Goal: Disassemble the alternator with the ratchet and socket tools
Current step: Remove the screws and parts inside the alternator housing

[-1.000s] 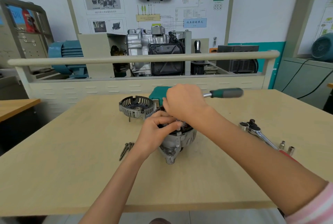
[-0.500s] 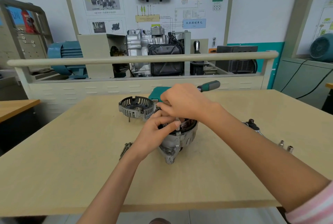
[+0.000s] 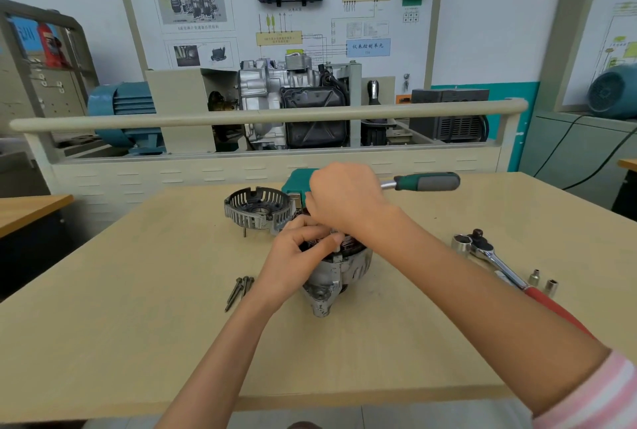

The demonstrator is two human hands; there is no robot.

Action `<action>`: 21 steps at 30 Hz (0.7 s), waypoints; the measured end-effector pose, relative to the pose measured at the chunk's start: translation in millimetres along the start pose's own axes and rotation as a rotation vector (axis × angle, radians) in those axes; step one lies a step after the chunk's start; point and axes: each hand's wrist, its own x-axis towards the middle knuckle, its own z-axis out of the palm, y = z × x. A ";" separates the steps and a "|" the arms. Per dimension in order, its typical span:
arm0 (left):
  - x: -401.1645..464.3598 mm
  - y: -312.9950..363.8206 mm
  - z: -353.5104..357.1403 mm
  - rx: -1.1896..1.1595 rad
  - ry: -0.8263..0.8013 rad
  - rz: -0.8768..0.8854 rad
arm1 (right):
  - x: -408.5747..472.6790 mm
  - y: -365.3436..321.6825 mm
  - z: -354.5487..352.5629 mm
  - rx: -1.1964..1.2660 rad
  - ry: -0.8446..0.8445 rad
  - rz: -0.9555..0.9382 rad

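The alternator body (image 3: 339,277) stands in the middle of the wooden table (image 3: 138,325). My left hand (image 3: 293,256) grips its upper rim, fingers curled over the dark windings. My right hand (image 3: 344,197) sits above it, closed round the head end of a ratchet (image 3: 427,182). The ratchet's green and grey handle sticks out to the right, and its head and socket are hidden under my fingers. A removed slotted end cover (image 3: 256,208) lies behind and to the left of the alternator.
Several long bolts (image 3: 239,290) lie left of the alternator. A second ratchet (image 3: 489,256) with a red grip and two small sockets (image 3: 543,282) lie at the right. A green box (image 3: 298,182) sits behind my hands. A railed training bench (image 3: 269,115) stands beyond the table.
The ratchet handle swung away toward the back half a second ago and now points right again. My left hand has kept its grip on the alternator.
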 end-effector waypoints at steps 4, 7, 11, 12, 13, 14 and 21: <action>2.3 -4.4 -1.3 0.054 -0.038 -0.003 | 0.0 15.6 -3.4 0.170 -0.053 -0.225; 1.5 -3.7 -0.4 0.051 -0.037 0.010 | -2.1 19.7 -8.2 0.253 -0.080 -0.271; 0.3 -1.7 3.3 -0.004 0.022 0.038 | -3.1 10.6 -5.7 0.117 -0.038 -0.173; 0.4 -1.6 4.6 0.000 0.040 0.044 | -2.9 7.1 -3.7 0.070 -0.031 -0.093; 0.7 -1.7 5.6 0.008 0.055 0.047 | -2.6 3.4 -2.2 0.024 -0.035 0.003; 1.1 -2.0 6.2 0.015 0.064 0.047 | -2.8 -1.0 -1.7 -0.014 -0.045 0.092; 0.4 -0.5 1.5 0.053 -0.006 0.009 | 1.3 -2.2 0.9 -0.023 -0.003 0.033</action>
